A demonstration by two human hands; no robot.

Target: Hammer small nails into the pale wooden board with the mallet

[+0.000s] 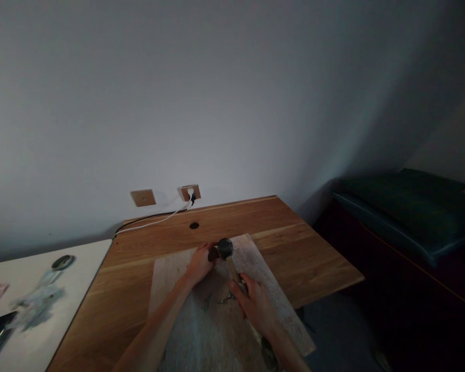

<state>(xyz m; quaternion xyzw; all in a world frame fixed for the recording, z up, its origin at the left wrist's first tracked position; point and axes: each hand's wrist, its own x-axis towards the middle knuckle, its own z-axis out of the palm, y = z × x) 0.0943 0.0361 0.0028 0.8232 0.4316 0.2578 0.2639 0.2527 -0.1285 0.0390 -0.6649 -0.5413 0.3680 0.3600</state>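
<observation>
My right hand [256, 305] is wrapped round the wooden handle of a hammer [225, 249], whose dark metal head hangs just above the far end of a pale worn board [271, 289]. My left hand [200, 263] rests on the board beside the hammer head, fingers pinched on something small and dark that I cannot make out. A few small metal pieces [225, 297], perhaps nails, lie on the board between my hands.
The board lies on a wooden desk [302, 248] with a cable hole [194, 226]. A white cable [155, 221] runs to a wall socket [189, 192]. A white surface with blurred items [39, 299] adjoins at left; a dark padded bench [406, 212] stands at right.
</observation>
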